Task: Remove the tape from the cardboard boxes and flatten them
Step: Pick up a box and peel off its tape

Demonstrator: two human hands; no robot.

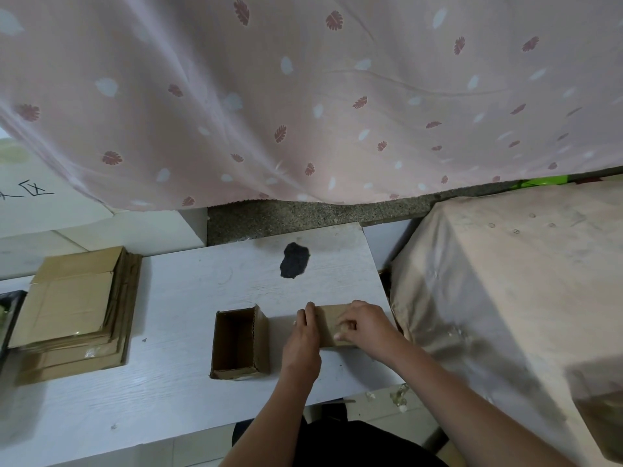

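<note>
Both hands on shut box (332, 323) near table's (188, 298) 5 o'clock corner: L hand (303, 335) flat vs its side, R hand (362, 326) fingers curled picking at top, prob tape; risk = box skids off w/ hard pull; open box (240, 342) at 9, flat stack (77, 311) farther left, free room at 12.

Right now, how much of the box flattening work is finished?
Done: a stack of flattened boxes lies at the table's left. In hand: the left hand steadies a small box while the right hand picks at its top. Left: the open box stands unflattened.
</note>
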